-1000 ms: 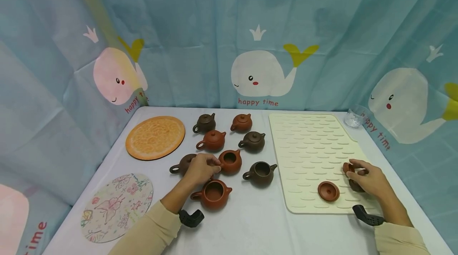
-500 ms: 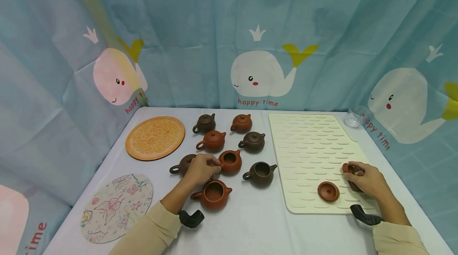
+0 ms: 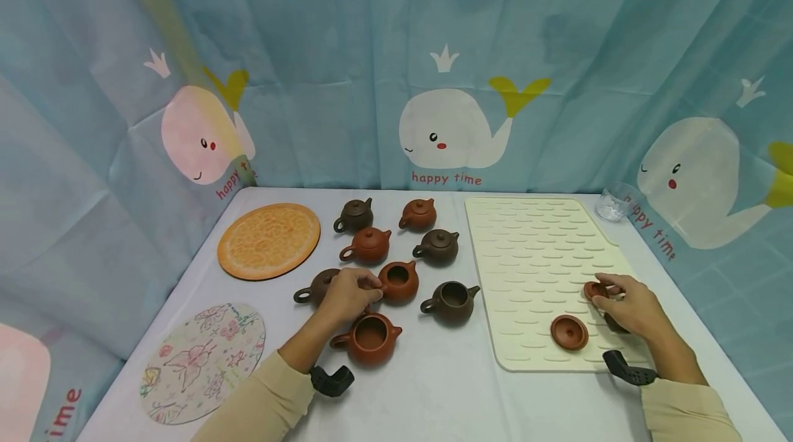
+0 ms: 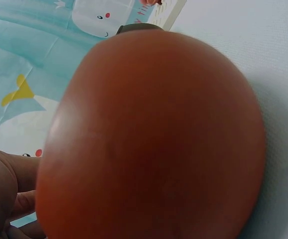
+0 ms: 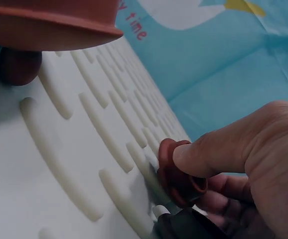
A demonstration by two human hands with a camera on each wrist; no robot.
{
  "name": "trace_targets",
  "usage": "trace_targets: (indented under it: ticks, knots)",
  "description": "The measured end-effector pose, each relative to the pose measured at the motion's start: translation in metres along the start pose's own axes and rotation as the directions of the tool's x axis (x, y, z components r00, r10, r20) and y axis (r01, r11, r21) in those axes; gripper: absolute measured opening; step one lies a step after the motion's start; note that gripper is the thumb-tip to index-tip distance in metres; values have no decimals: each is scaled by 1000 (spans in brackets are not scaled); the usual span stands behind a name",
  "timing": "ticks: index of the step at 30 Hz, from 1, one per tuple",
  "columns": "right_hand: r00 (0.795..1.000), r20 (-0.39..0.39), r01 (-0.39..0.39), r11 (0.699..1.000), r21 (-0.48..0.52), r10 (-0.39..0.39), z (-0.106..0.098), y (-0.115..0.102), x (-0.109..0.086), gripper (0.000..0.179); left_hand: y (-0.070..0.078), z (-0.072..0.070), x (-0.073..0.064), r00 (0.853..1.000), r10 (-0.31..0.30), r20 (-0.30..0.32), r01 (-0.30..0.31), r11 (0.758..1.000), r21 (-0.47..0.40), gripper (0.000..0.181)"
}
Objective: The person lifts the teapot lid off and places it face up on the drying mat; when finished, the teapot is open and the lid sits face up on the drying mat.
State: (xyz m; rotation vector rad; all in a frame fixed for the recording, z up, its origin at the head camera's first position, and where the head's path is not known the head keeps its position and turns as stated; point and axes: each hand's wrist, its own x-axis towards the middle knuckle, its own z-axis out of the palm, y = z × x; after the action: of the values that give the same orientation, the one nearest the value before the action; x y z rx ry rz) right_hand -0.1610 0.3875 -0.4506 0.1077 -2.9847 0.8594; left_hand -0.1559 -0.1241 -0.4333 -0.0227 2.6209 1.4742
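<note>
At the left side of an open reddish-brown teapot (image 3: 399,281), my left hand (image 3: 347,294) pinches it where the handle is hidden by the fingers. Another open red teapot (image 3: 370,339) stands nearer, and its round belly fills much of the left wrist view. Over the cream mat's right side, my right hand (image 3: 633,306) pinches a small reddish-brown teapot lid (image 5: 176,172) between thumb and fingers, tilted on edge. Under that hand lies a dark lid (image 5: 191,224), partly covered. A larger red lid (image 3: 568,332) lies upside down beside it, knob against the mat.
A dark open teapot (image 3: 452,301) stands between the hands. Behind are several lidded teapots, including a red one (image 3: 370,245). The ribbed cream mat (image 3: 526,249) lies right, with a clear glass (image 3: 616,202) behind it. Two round mats, one orange (image 3: 269,241), lie left.
My right hand has shifted slightly left with the small lid, lifting it away from the dark lid and turning it. My left hand stays at the teapot.
</note>
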Motion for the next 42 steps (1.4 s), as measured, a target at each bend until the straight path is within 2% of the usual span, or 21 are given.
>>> trace_targets:
  ticks: [7, 16, 21, 27, 36, 42]
  knots:
    - [997, -53, 63, 997, 52, -60, -1, -2, -1, 45, -1, 0, 0, 1000, 16, -2, -16, 1000, -1, 6]
    - [999, -15, 43, 997, -71, -44, 0, -4, 2, 37, -4, 1, -1, 1000, 26, 1, -26, 1000, 4, 5]
    - [999, 11, 53, 991, -119, -52, 0, -8, 4, 41, -3, 1, -1, 1000, 20, 4, -20, 1000, 4, 5]
    - [997, 64, 60, 989, -138, -51, -1, -11, 8, 56, -1, 0, 0, 1000, 17, 7, -17, 1000, 2, 6]
    - [997, 10, 83, 988, -133, -83, 5, -7, 13, 51, -1, -1, 1, 1000, 7, 10, -7, 1000, 2, 6]
    - [998, 36, 54, 990, -131, -50, 5, -8, 14, 56, -1, -1, 0, 1000, 11, 7, -11, 1000, 10, 5]
